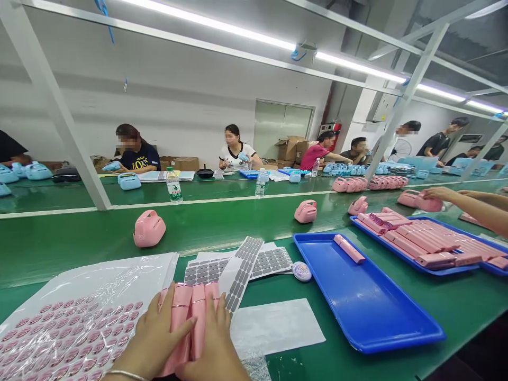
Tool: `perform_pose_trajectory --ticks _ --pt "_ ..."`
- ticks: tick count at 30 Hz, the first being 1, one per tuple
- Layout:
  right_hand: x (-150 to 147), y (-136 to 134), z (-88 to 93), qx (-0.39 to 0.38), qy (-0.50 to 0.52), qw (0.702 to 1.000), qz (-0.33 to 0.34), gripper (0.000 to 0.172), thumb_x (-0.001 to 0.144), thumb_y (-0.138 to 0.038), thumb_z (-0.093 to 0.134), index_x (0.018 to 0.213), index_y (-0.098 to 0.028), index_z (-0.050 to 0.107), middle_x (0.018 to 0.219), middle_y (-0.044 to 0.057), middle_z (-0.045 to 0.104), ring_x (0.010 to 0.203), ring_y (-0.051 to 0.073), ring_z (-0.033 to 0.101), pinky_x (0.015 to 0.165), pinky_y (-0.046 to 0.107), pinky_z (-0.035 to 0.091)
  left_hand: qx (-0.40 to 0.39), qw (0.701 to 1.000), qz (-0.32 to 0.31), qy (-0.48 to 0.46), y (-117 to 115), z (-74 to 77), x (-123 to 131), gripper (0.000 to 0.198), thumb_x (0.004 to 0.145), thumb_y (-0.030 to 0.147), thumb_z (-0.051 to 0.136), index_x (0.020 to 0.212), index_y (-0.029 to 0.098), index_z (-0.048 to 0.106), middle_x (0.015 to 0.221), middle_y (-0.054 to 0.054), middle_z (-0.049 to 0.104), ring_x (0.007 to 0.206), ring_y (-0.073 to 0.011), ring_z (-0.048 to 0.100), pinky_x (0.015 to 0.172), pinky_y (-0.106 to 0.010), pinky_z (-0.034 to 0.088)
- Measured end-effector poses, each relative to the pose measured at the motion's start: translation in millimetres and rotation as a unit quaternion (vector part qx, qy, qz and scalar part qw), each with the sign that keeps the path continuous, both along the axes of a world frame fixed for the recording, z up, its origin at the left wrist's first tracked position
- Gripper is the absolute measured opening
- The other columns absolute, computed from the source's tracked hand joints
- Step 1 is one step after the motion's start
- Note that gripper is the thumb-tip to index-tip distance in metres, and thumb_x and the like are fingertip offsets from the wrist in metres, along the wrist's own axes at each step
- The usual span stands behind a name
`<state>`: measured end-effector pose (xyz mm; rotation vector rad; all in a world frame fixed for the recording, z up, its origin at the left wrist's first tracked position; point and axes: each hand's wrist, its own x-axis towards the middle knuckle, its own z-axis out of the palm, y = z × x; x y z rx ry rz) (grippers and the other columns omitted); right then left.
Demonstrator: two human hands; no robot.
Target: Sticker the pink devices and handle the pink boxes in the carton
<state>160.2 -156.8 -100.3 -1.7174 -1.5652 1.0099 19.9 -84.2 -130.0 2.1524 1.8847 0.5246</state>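
- In the head view, the left hand (153,336) and the right hand (218,344), low in the middle of the frame, held a bunch of pink bars (183,312) side by side between them, fingers curled over the outsides.
- Just above them lay sheets of gray stickers (244,270). Many gray stickers were left.
- At lower left, a plastic sheet (159,270) had rows of pink ovals (93,336), so plenty seemed left there too.
- Right of the middle, one pink bar (349,248) lay in a blue tray (381,312).
- At the right, many more bars (424,238) sat piled up.
- The work looked partly done, but I could not tell which bars were finished.
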Motion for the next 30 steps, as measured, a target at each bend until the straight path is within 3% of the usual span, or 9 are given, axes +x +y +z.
perform_pose_trajectory --ticks 3,6,9,12,14,17,19,22,30 --pt "3 -2 1.6 -0.009 -0.008 0.999 0.034 0.102 0.059 -0.013 0.069 0.142 0.004 0.012 0.15 0.029 -0.001 0.138 0.036 -0.009 0.111 0.052 0.011 0.075 0.996 -0.019 0.049 -5 -0.4 7 0.082 0.077 0.055 0.034 0.142 0.007 0.025 0.142 -0.022 0.03 0.132 -0.0384 0.026 0.102 -0.05 0.03" --pt "10 -5 0.4 0.013 -0.006 0.999 0.045 0.086 0.071 -0.014 0.059 0.142 0.006 0.014 0.151 0.025 0.008 0.14 0.032 0.001 0.113 0.047 0.013 0.073 0.99 -0.033 0.117 -18 15.5 21 0.061 0.083 0.048 0.037 0.14 0.027 0.033 0.149 -0.014 0.024 0.134 -0.0439 0.02 0.091 -0.062 0.035" --pt "25 -5 1.3 0.06 0.022 0.998 0.02 0.073 0.072 -0.021 0.063 0.138 -0.008 0.035 0.145 0.017 0.038 0.135 0.028 0.031 0.109 0.039 0.029 0.05 0.983 -0.03 0.173 -28 26.6 32 0.046 0.086 0.041 0.039 0.132 0.041 0.041 0.149 -0.009 0.028 0.133 -0.0442 0.023 0.086 -0.067 0.035" --pt "51 7 2.3 0.066 0.016 0.994 -0.09 0.035 0.08 -0.023 0.057 0.114 -0.015 0.059 0.116 0.012 0.063 0.109 0.025 0.059 0.094 0.033 0.045 0.049 0.981 -0.026 0.188 -30 24.6 35 0.043 0.088 0.043 0.037 0.131 0.045 0.037 0.148 -0.005 0.031 0.133 -0.0399 0.027 0.089 -0.065 0.034" --pt "71 21 0.8 0.063 -0.019 0.982 -0.175 0.029 0.085 -0.015 0.045 0.11 -0.009 0.057 0.114 0.017 0.06 0.108 0.028 0.057 0.093 0.038 0.044 0.056 0.979 -0.022 0.193 -29 20.6 34 0.044 0.089 0.045 0.035 0.132 0.046 0.033 0.148 -0.004 0.031 0.133 -0.0387 0.027 0.09 -0.065 0.033" --pt "93 46 -5.5 0.045 -0.048 0.966 -0.252 0.042 0.082 -0.008 0.051 0.123 -0.006 0.044 0.115 0.019 0.057 0.108 0.03 0.056 0.091 0.045 0.043 0.064 0.977 -0.02 0.2 -29 17.9 34 0.042 0.09 0.043 0.03 0.133 0.045 0.03 0.148 -0.004 0.032 0.133 -0.0391 0.028 0.09 -0.067 0.031" --pt "98 59 -10.4 0.033 -0.039 0.964 -0.259 0.047 0.08 -0.01 0.058 0.124 -0.011 0.043 0.101 0.01 0.063 0.091 0.024 0.063 0.081 0.041 0.049 0.072 0.977 -0.024 0.2 -30 17.6 35 0.042 0.091 0.042 0.026 0.133 0.043 0.03 0.148 -0.006 0.031 0.132 -0.04 0.029 0.089 -0.067 0.031" --pt "97 67 -13.5 0.056 -0.02 0.966 -0.251 0.035 0.084 -0.018 0.061 0.117 -0.015 0.05 0.081 -0.001 0.063 0.069 0.015 0.062 0.07 0.034 0.052 0.084 0.978 -0.029 0.189 -30 14.7 35 0.043 0.092 0.044 0.021 0.134 0.041 0.03 0.147 -0.008 0.032 0.132 -0.0412 0.029 0.088 -0.069 0.029" --pt "107 55 -0.4 0.091 -0.052 0.946 -0.307 0.024 0.089 -0.021 0.055 0.111 -0.015 0.053 0.09 0.003 0.063 0.082 0.018 0.062 0.077 0.038 0.05 0.068 0.984 -0.039 0.158 -21 -5.0 30 0.052 0.089 0.048 0.023 0.138 0.032 0.032 0.148 -0.008 0.03 0.134 -0.0419 0.022 0.096 -0.071 0.015"
